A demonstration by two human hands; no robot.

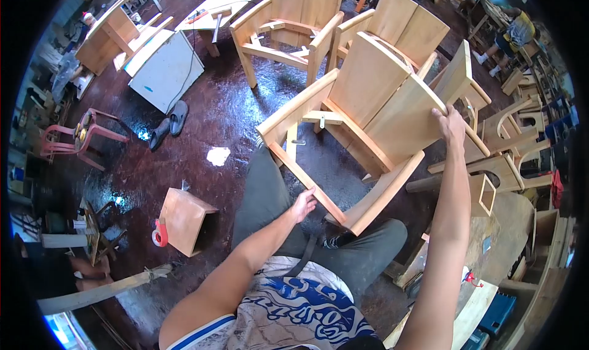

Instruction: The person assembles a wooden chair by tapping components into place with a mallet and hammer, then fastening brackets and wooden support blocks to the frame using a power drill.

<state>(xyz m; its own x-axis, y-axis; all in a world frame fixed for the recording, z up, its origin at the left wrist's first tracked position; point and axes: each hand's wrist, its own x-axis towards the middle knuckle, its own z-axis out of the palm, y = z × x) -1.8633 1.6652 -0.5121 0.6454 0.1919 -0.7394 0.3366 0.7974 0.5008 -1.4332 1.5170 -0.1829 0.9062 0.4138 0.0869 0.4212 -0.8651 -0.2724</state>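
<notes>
A wooden armchair frame without a seat stands tilted in front of my knees. My left hand grips its front rail, fingers wrapped over the wood. On the right, my right hand holds the outer edge of the backrest, with the thumb on the face and the other fingers partly hidden behind. Pale corner blocks and a small metal fitting show inside the frame. Through the seat opening the dark floor is visible.
Similar armchairs stand behind, with more chair parts at right. A wooden box with red tape sits at left. Shoes, a red plastic chair and a hammer on a table lie farther off. Another person is at back right.
</notes>
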